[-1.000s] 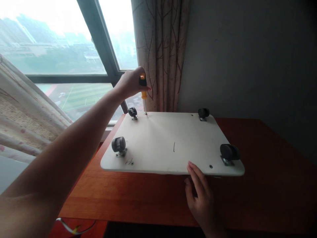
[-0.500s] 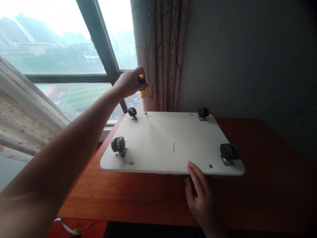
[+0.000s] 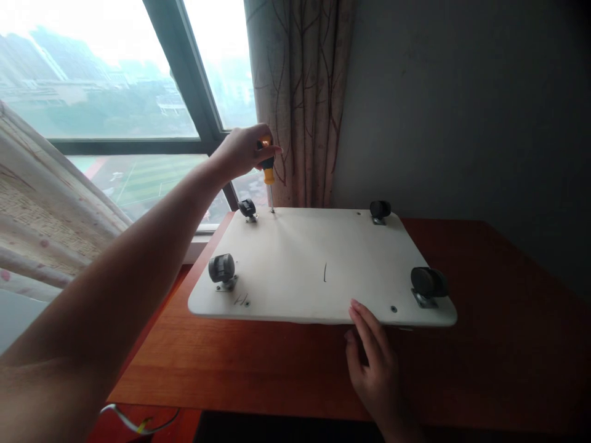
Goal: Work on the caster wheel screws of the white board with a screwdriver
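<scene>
My left hand (image 3: pixel 247 147), at the far left of the white board (image 3: pixel 295 258), is closed around the black and yellow handle of a screwdriver (image 3: pixel 269 175). The screwdriver stands nearly upright, its tip on a screw (image 3: pixel 272 211) by the board's far edge. At the near edge, my right hand (image 3: pixel 373 363) has its fingertips on top of the board and its thumb just below, gripping the rim. Dark casters stick up near the corners: far left (image 3: pixel 247 208), near left (image 3: pixel 222 269), far right (image 3: pixel 380 210) and near right (image 3: pixel 428 283).
Under the board is a reddish-brown wooden table (image 3: pixel 258 363). A window (image 3: pixel 138 123) and patterned curtains (image 3: pixel 300 104) stand behind and to the left, a grey wall (image 3: pixel 443 111) to the right. A white cable (image 3: pixel 122 419) lies below the table's front left.
The screwdriver handle has turned a little in my left hand, and its thumb sits slightly higher. My right hand has stayed at the board's near edge.
</scene>
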A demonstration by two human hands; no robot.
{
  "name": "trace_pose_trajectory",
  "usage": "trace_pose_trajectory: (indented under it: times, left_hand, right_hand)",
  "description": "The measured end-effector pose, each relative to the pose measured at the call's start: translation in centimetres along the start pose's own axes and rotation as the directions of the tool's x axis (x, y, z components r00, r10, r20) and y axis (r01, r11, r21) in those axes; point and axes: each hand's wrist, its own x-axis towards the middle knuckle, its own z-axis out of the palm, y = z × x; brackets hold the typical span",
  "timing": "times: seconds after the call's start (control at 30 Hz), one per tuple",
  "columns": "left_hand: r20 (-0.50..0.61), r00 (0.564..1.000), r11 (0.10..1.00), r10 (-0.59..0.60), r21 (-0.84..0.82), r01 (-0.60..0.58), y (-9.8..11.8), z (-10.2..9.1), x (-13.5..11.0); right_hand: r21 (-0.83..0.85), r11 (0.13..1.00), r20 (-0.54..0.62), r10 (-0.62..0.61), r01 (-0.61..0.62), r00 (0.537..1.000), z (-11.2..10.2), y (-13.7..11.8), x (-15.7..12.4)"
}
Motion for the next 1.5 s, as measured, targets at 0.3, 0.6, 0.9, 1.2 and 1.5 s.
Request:
trace_pose_trajectory:
  times: [0.3, 0.6, 0.9, 1.2, 1.5]
  left_hand:
    - [-0.099, 0.995, 0.968, -0.004, 0.248, 0.029, 0.3, 0.1, -0.2]
    - [0.027, 0.989, 0.938, -0.148, 0.320, 0.132, 1.9, -0.9, -0.2]
    - [0.040, 0.991, 0.926, -0.130, 0.362, 0.107, 1.9, -1.3, -0.2]
    - [-0.043, 0.976, 0.872, -0.216, 0.441, 0.212, 1.5, -1.1, -0.1]
    - [-0.028, 0.990, 0.901, -0.141, 0.412, 0.140, 1.3, -0.4, 0.5]
  right_hand:
    - [-0.003, 1.000, -0.001, -0.008, 0.008, 1.000, -0.2, -0.2, 0.3]
    - [-0.002, 1.000, 0.006, -0.019, 0.019, 1.000, 0.0, 0.2, 0.0]
    - [0.001, 1.000, 0.000, -0.022, 0.022, 1.000, 0.1, 0.3, 0.0]
    - [0.011, 1.000, 0.004, -0.017, 0.016, 1.000, 0.1, 0.2, 0.0]
    - [0.004, 1.000, 0.013, -0.008, 0.008, 1.000, -0.1, -0.2, 0.3]
